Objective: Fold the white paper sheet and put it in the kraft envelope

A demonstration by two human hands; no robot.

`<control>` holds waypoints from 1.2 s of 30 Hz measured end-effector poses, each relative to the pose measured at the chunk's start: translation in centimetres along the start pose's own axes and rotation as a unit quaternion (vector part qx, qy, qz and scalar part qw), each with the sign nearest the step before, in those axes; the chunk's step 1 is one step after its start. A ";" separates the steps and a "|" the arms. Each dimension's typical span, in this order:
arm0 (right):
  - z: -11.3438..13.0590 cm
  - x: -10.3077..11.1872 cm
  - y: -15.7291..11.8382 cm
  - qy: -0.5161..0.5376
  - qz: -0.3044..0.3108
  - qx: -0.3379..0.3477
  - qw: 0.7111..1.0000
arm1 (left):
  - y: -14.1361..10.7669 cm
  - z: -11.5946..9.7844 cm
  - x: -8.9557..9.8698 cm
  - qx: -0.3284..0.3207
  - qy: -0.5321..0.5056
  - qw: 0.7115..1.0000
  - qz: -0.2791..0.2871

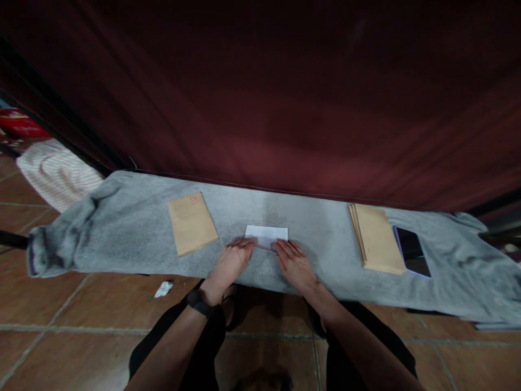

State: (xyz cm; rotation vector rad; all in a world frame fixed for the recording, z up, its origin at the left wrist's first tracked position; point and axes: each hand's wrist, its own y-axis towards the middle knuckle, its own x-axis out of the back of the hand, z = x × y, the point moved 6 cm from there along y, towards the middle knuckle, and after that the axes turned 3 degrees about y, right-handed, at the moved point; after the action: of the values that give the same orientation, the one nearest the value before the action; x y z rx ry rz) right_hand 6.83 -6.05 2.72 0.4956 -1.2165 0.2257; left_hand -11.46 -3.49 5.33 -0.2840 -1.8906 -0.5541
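Observation:
A folded white sheet of paper (266, 233) lies on the grey cloth in front of me. My left hand (237, 255) rests on its lower left corner, fingers stretched out and close together. On the lower right corner lie the fingertips of my right hand (292, 259), which is flat with its fingers slightly apart. Both thumbs are mostly hidden. To the left of the paper is a brown paper envelope (193, 224) with a faint red mark near its top. A small stack of similar brown envelopes (378, 239) sits off to the right.
Beside the stack lies a smartphone (412, 251) with a dark screen. The grey cloth (134, 228) covers a long narrow surface against a dark red hanging sheet (260, 108). A striped cloth (61, 174) is at far left. Crumpled white paper (163, 289) lies on the tiled floor (93, 347).

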 end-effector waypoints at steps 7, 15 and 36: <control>-3.0 3.0 1.2 0.219 -0.062 -0.067 0.972 | 1.2 2.5 2.3 0.137 -0.259 0.948 -0.122; -5.3 2.6 2.1 0.413 -0.148 -0.207 0.875 | 2.1 3.3 1.0 0.218 -0.448 0.860 -0.114; -5.6 -0.3 2.7 0.660 -0.106 -0.267 0.694 | 2.1 3.9 -0.2 0.236 -0.431 0.856 -0.158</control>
State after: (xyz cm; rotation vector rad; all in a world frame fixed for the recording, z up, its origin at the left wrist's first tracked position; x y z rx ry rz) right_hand 10.29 -0.94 1.69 -0.1193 0.2482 -0.0188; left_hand -13.61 0.24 4.51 0.1498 -2.9068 -0.1369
